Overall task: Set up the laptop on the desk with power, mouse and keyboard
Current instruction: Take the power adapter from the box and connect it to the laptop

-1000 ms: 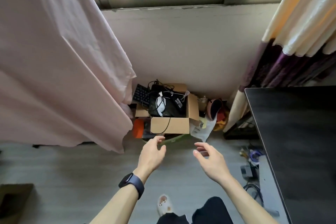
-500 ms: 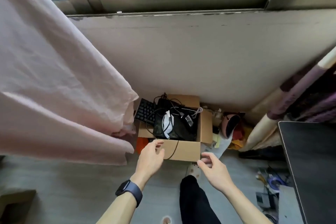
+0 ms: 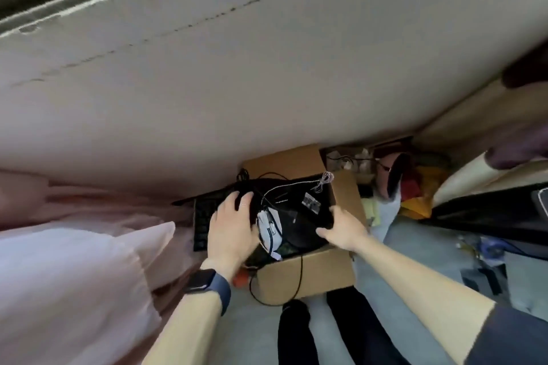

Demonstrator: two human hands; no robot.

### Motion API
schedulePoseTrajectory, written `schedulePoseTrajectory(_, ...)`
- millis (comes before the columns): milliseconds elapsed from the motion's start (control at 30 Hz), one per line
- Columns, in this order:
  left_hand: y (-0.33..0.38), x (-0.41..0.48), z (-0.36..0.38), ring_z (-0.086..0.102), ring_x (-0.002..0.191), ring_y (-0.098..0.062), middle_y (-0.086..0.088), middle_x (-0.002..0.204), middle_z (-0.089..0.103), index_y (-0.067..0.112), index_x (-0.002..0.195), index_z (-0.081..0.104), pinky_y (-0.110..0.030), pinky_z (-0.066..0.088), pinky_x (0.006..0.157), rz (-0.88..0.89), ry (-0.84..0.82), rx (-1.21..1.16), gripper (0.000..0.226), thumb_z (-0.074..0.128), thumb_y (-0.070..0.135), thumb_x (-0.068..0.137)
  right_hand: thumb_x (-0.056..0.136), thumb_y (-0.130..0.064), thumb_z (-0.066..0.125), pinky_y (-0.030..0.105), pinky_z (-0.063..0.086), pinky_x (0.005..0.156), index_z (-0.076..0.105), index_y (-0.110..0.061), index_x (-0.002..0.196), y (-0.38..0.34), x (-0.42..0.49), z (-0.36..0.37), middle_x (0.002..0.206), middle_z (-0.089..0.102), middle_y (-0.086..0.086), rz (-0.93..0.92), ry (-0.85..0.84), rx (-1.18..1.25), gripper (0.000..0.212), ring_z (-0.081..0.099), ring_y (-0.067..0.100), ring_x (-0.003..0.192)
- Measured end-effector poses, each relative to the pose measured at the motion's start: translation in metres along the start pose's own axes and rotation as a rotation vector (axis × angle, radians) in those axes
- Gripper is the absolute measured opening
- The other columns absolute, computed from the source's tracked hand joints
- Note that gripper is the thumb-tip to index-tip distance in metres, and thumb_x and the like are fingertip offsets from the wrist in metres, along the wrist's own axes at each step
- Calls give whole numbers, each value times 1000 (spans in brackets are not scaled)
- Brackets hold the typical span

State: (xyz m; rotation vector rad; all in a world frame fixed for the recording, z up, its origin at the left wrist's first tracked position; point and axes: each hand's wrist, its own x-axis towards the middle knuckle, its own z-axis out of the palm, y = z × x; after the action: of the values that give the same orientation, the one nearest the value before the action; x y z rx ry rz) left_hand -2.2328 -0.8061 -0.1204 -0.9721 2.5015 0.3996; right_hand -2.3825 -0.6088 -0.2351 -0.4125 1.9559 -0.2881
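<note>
An open cardboard box [image 3: 308, 275] stands on the floor against the wall. A black laptop [image 3: 299, 204] lies in it, with a white mouse [image 3: 269, 228] and loose cables [image 3: 324, 181] on top. A black keyboard [image 3: 201, 225] sticks out at the box's left side. My left hand [image 3: 234, 228] grips the laptop's left edge, fingers over its top. My right hand [image 3: 341, 228] holds the laptop's right edge, thumb on top. The frame is blurred.
A pink curtain [image 3: 74, 275] hangs close on the left, touching the keyboard. Coloured clutter [image 3: 409, 187] lies right of the box. The dark desk [image 3: 489, 210] edge is at the right, with cables [image 3: 480, 249] on the floor below it. My legs [image 3: 296, 332] are in front of the box.
I have bent down close to the box. Both hands went from hovering open in front of it to gripping the laptop's two side edges.
</note>
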Motion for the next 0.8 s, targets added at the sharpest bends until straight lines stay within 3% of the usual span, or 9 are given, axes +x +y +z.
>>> schedulePoseTrajectory(133, -16, 42, 19, 35, 139, -33, -11, 154, 34, 25, 153, 28, -46, 32, 113, 103, 2, 155, 74, 61, 34, 87, 87, -48, 67, 40, 40, 109, 23, -14, 154, -7, 58, 17, 152, 38, 13, 19, 22, -56, 87, 41, 34, 138)
schedulePoseTrajectory(233, -31, 70, 44, 41, 135, -33, -11, 149, 42, 26, 149, 35, -48, 34, 111, 170, 19, 191, 64, 57, 41, 92, 85, -40, 68, 42, 37, 111, 16, -13, 157, -8, 96, 36, 155, 29, 14, 15, 42, -158, 92, 31, 36, 141)
schedulePoseTrajectory(367, -52, 94, 66, 58, 105, -36, -11, 114, 60, 22, 120, 61, -46, 48, 88, 263, 118, 170, 30, 52, 40, 97, 79, -32, 73, 45, 41, 106, 12, -9, 157, -6, 129, 66, 155, 26, 12, 55, 193, -242, 101, 29, 35, 141)
schedulePoseTrajectory(433, -59, 101, 66, 57, 92, -36, -9, 99, 59, 19, 107, 62, -44, 48, 75, 310, 112, 164, 25, 49, 38, 99, 77, -30, 74, 44, 42, 104, 18, -9, 155, -5, 139, 68, 151, 33, 11, 49, 243, -247, 98, 33, 34, 138)
schedulePoseTrajectory(567, -64, 100, 47, 60, 89, -31, -4, 91, 64, 19, 100, 56, -42, 49, 72, 239, 62, -117, 19, 47, 36, 101, 70, -41, 82, 42, 48, 101, 26, -11, 151, -4, 135, 56, 144, 40, 12, -13, 250, -229, 102, 43, 35, 131)
schedulePoseTrajectory(667, -58, 79, 16, 61, 83, -19, 5, 86, 66, 19, 100, 57, -28, 40, 71, 121, 133, -366, 16, 49, 33, 101, 67, -53, 80, 42, 50, 94, 27, -13, 151, -2, 95, 44, 146, 41, 13, -7, 283, -85, 108, 48, 36, 128)
schedulePoseTrajectory(733, -50, 64, -11, 58, 88, -16, 4, 92, 65, 19, 103, 58, -25, 36, 74, 38, 163, -495, 18, 49, 35, 101, 63, -60, 79, 39, 50, 91, 35, -17, 144, 1, 52, 32, 141, 47, 11, 5, 335, 94, 102, 53, 33, 122)
schedulePoseTrajectory(800, -41, 47, -45, 57, 92, -19, -1, 97, 65, 18, 99, 56, -27, 36, 77, 5, 200, -611, 21, 48, 38, 101, 58, -61, 80, 37, 48, 81, 44, -25, 129, 0, -6, 14, 122, 54, 0, -7, 421, 251, 88, 57, 23, 108)
